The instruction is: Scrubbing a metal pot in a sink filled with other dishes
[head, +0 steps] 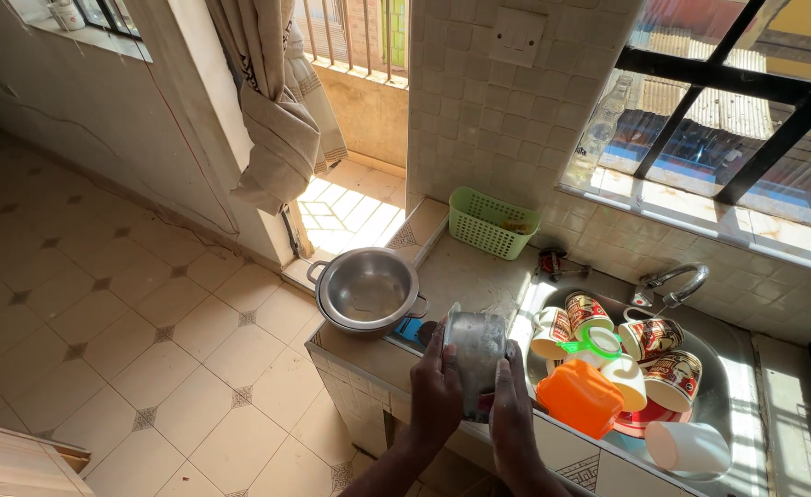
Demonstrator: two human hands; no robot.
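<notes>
A small steel pot (475, 354) is held tilted on its side above the front edge of the counter (465, 276), just left of the sink (741, 368). The left hand (436, 391) wraps around the pot's left wall, fingers curled on the metal. The right hand (513, 405) presses against its lower right side, fingers closed on it.

Just beside the pot, toward the counter's left end, a larger steel pan (369, 290) with two handles sits upright, and a blue object (412, 329) shows between pan and pot. At the counter's back corner, against the tiled wall, stands a green plastic basket (490, 222).

In the sink lie patterned mugs (649, 339) on their sides, a white cup (687, 447) near the front rim, an orange plastic container (579, 398) touching a red plate (640, 421), and a green ring-shaped lid (593, 342). A tap (677, 281) curves over the sink's back edge, below the barred window (728, 110).
</notes>
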